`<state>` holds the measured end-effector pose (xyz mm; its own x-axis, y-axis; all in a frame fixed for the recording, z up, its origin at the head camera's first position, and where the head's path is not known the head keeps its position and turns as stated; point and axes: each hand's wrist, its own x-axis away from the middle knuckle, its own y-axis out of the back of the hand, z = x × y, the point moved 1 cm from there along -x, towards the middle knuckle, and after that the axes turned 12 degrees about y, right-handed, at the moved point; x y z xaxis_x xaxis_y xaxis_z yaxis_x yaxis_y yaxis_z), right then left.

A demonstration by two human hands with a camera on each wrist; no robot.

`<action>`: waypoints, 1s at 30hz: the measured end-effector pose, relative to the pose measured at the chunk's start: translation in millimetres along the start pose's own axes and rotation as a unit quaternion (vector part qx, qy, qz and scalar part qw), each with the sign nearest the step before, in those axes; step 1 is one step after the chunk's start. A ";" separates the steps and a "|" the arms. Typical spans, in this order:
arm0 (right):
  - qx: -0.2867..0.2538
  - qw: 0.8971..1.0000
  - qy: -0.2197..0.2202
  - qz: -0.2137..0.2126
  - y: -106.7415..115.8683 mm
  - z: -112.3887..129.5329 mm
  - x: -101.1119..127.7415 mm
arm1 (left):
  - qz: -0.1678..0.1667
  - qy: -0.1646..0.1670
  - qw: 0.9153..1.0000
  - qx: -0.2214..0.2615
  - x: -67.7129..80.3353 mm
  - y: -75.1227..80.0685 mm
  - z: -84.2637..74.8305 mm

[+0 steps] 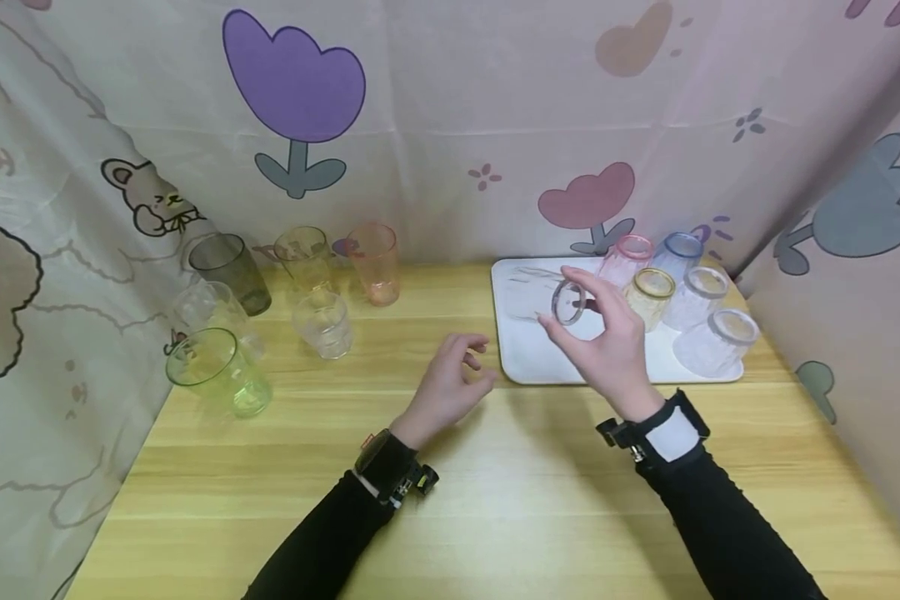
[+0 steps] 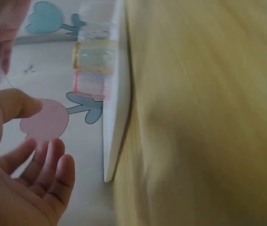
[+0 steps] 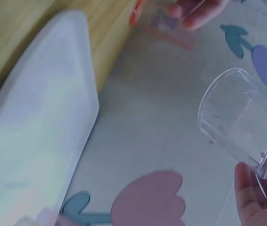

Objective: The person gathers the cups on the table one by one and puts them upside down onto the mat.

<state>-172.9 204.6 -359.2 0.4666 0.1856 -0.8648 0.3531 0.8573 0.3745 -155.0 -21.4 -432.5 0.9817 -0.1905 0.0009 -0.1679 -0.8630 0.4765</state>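
My right hand pinches a clear glass by its thick base and holds it on its side above the left part of the white tray. The right wrist view shows the glass in the air, mouth pointing away, with my fingers at its base. My left hand hovers over the wooden table just left of the tray, fingers loosely curled and holding nothing. In the left wrist view its palm lies open beside the tray's edge.
Several cups stand upside down on the tray's right side: pink, blue, yellow and clear ones. Several upright cups stand at the far left, among them dark grey, orange and green. Patterned curtains close in three sides.
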 end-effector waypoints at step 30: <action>0.158 0.955 -0.172 0.184 92.8 -70.7 15.7 | 0.100 -0.155 0.894 -0.409 -39.2 -43.5 -23.1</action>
<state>-190.2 321.0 -361.7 0.8255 0.2312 -0.5148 0.3158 0.5668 0.7610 -184.0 34.4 -432.9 0.8462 -0.5322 -0.0260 -0.0906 -0.1917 0.9773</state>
